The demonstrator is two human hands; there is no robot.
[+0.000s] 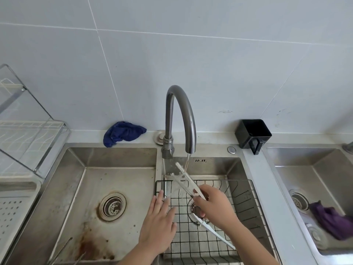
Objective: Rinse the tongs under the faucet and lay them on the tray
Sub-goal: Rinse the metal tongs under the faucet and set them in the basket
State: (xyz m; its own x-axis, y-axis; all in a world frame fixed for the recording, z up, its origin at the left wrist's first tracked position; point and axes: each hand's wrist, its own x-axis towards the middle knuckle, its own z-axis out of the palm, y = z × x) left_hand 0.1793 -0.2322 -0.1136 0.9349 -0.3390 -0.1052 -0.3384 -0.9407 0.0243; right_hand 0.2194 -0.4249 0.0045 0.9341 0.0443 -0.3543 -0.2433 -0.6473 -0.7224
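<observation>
Tongs [186, 180]: gripped at their near end by the curled fingers of the right hand [214, 205]. Their long axis runs up-left, away from the fingers, with the tips in the faucet [181, 119] stream. Left hand [158, 224]: fingers straight, holding nothing. Tray [13, 213]: well left of both hands, the left hand nearer.

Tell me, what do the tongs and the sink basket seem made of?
The tongs look pale and whitish with toothed tips: likely plastic, though light metal is possible. The sink basket is a thin black wire grid, probably coated metal.
</observation>
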